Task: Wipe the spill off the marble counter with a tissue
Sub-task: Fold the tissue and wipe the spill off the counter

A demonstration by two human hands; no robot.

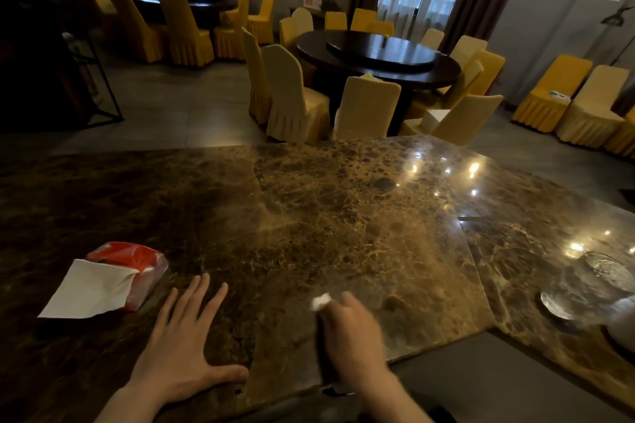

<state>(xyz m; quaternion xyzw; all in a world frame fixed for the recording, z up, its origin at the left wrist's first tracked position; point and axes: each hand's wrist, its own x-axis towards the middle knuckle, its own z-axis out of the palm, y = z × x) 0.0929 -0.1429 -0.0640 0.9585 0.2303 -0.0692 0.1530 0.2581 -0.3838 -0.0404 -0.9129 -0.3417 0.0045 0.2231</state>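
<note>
From the head view, your right hand is closed around a crumpled white tissue, which pokes out past your fingers near the front edge of the marble counter; the hand is blurred, so you look to be in the wiping step. Your left hand lies flat, fingers spread, holding nothing, just beside the red tissue pack with a loose sheet drawn out. The spill itself cannot be made out on the glossy stone. Next, keep the wad pressed down and sweep across the wet patch.
</note>
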